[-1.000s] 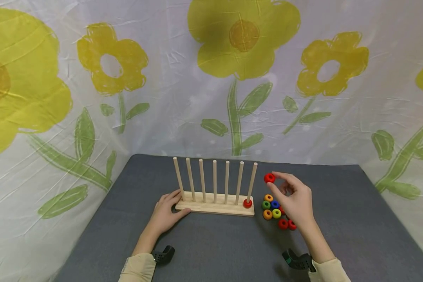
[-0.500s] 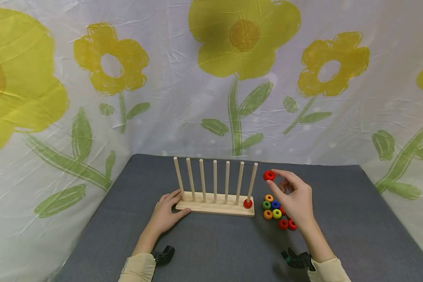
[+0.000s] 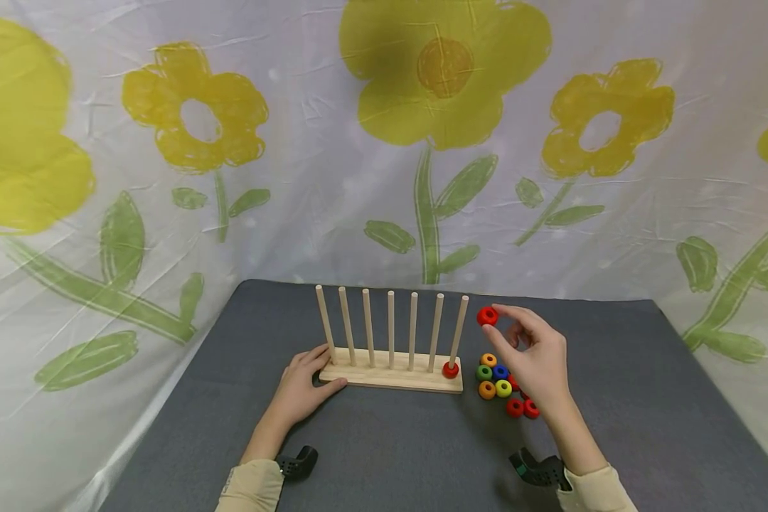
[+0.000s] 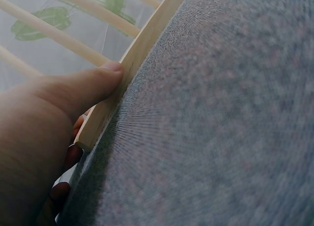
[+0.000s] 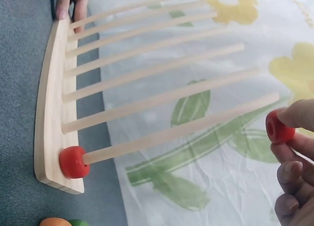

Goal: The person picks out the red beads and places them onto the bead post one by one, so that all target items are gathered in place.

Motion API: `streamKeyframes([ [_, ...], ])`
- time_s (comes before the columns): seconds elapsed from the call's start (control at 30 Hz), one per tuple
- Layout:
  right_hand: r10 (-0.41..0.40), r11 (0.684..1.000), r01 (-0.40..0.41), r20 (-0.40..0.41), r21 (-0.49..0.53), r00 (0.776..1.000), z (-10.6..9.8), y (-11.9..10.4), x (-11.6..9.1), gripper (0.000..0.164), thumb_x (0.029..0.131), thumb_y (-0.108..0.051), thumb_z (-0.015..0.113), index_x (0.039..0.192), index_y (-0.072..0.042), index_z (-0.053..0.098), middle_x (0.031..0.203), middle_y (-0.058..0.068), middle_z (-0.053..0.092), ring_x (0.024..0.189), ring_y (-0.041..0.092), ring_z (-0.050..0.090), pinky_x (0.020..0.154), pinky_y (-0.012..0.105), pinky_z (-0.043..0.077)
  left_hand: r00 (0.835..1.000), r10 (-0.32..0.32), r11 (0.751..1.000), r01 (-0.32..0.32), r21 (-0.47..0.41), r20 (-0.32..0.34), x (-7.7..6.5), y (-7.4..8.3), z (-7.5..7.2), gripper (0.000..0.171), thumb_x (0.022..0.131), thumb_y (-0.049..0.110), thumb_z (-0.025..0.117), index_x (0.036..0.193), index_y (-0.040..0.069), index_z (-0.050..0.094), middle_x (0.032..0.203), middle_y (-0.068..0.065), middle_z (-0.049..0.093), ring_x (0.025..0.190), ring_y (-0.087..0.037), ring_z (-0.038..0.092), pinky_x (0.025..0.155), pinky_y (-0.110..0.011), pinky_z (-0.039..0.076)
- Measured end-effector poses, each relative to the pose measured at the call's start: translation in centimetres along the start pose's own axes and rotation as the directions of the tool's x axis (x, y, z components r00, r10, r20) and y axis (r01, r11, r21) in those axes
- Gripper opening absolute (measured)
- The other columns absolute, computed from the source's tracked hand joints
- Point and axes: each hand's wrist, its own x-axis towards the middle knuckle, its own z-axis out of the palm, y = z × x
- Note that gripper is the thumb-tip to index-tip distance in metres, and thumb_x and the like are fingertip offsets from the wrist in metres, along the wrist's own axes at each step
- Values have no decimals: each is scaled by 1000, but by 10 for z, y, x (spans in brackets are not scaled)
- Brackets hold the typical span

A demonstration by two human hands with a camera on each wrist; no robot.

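Observation:
A pale wooden peg board [image 3: 390, 380] with several upright pegs stands on the table. My left hand [image 3: 301, 387] holds its left end, thumb along the front edge and fingers around the far side. In the left wrist view the thumb [image 4: 93, 86] lies against the board's edge [image 4: 142, 39]. One red bead [image 3: 450, 370] sits at the foot of the rightmost peg. My right hand [image 3: 534, 352] pinches another red bead [image 3: 487, 316] between thumb and finger. That bead is near the top of the rightmost peg, apart from it; the right wrist view shows the peg tip [image 5: 274, 98] just beside it.
Loose beads lie right of the board: orange [image 3: 486, 390], green [image 3: 483, 372], blue [image 3: 500, 372], yellow [image 3: 503, 388] and several red ones [image 3: 515, 407], some partly behind the right hand. A dark grey cloth covers the table [image 3: 384, 455]. A flower-printed sheet [image 3: 320, 213] hangs behind.
My right hand has raised the pinched red bead slightly and brought it a little left, toward the rightmost peg's top. The left hand and the board have stayed put.

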Motion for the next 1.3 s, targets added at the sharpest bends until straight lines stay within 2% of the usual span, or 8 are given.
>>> streamKeyframes([
  [0.43,-14,1000,14,-17,6,1000,-1,-6,3,30,89,-6,87,119,-11,81,75,-1,55,63,11,44,57,23,33,1000,-13,1000,12,6,8,-1,1,-1,78,96,46,79,156,2,53,165,-16,45,147,-42,41,117,-67,32],
  [1.3,-22,1000,22,-32,1,999,-1,-15,11,31,88,-4,88,118,-7,80,74,0,54,63,12,44,57,25,33,1000,1,1000,-1,-5,9,0,3,-1,78,97,45,78,156,2,52,166,-16,44,148,-42,41,118,-68,32],
])
